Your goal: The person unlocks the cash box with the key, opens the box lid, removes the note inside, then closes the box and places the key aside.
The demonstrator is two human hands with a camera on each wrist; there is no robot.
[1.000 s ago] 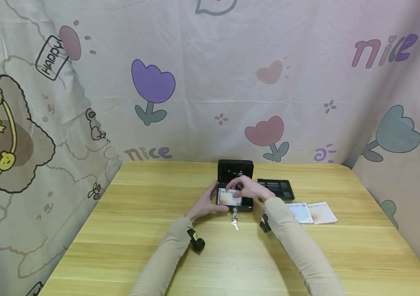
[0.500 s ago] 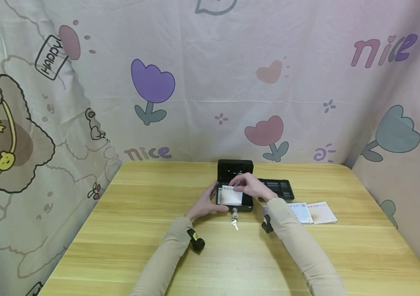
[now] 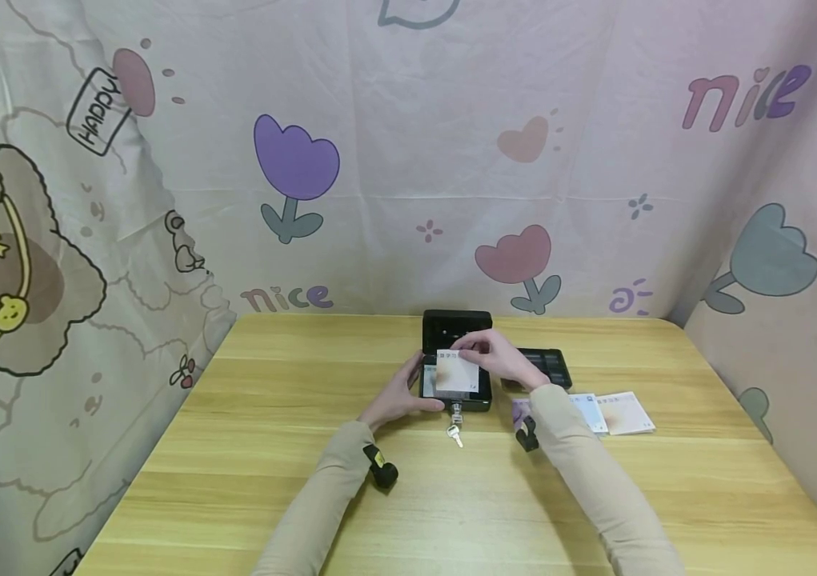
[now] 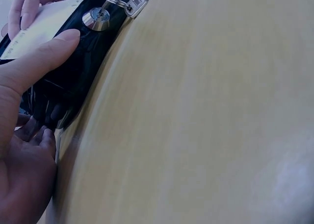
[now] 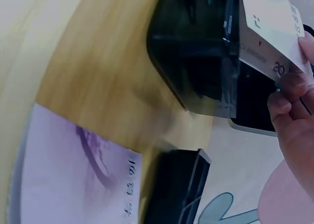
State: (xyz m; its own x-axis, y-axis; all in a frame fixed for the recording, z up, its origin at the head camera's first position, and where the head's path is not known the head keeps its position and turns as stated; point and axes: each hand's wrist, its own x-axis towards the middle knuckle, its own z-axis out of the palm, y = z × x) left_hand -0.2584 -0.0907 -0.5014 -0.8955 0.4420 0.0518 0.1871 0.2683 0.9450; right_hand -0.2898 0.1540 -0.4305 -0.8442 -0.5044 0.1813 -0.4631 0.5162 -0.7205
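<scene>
- Two hands. The left hand [image 3: 398,398] holds one near corner of the box, thumb along the front edge, the other fingers against the side. The right hand [image 3: 500,354] pinches a pale note [image 3: 458,372] between thumb and fingers.
- One black box [image 3: 476,406], on the table [image 3: 394,528] toward its far edge, its single lid [image 3: 437,324] standing up at the back. The pale note is tilted over the box's opening; a "20" is legible on it from the right wrist. Whether it is one sheet or several, I cannot tell.
- One bluish note [image 3: 429,382] inside the box, mostly covered by the pale one; what lies under it is hidden.
- One lock [image 4: 96,19] on the box front, with a ring and one clear key [image 3: 454,436] hanging below; a second key is hard to make out.
- One black tray [image 3: 558,366] to the right of the box, partly behind the right hand.
- Three groups of notes on the table, right of the box: purple [image 3: 520,410], blue [image 3: 590,411] and pale brown [image 3: 626,414]. The right sleeve [image 3: 595,472] hides part of the purple and blue; the sheets cannot be counted.
- Two sleeves, both cut off at the bottom edge.
</scene>
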